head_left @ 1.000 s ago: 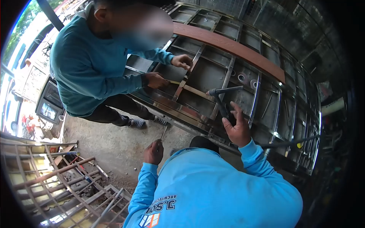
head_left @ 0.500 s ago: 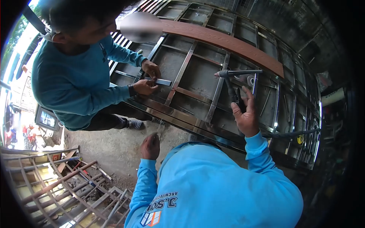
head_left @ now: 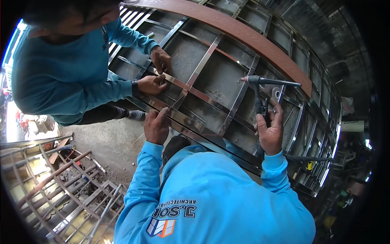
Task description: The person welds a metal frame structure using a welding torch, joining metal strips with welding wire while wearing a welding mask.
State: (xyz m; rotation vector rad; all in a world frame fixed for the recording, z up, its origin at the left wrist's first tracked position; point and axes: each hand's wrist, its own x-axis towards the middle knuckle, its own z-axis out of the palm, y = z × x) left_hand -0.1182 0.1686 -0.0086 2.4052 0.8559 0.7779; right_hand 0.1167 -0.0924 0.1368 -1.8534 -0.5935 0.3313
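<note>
Since half a second ago, the person's left hand (head_left: pixel 156 128) has come up from over the floor to the near edge of the metal frame (head_left: pixel 201 66), and the co-worker's short metal piece (head_left: pixel 174 82) now lies in line with the frame's crossbars.

At far left, a co-worker in a teal sleeve (head_left: pixel 111 90) leans over the frame. The co-worker's farther hand (head_left: pixel 161 61) is bent down with its fingers close together at the metal piece, while the nearer hand (head_left: pixel 151 84) lies palm inward, its fingers curled at the piece's end.

To the right of these, the left hand points up and away from its blue cuff, back of the hand uppermost. Its fingers are bent and drawn in narrow, pinching a thin rod (head_left: pixel 175 102) that slants toward a joint of the frame.

Farther right, the right hand (head_left: pixel 271 134) is raised over the frame, wrist upright, thumb and fingers pointing away from the body. Thumb and fingers close loosely about the handle of a black torch (head_left: pixel 258 99), whose pinkish nozzle points left, apart from the metal piece. Beyond both hands, a reddish plank (head_left: pixel 260 42) lies across the frame.
</note>
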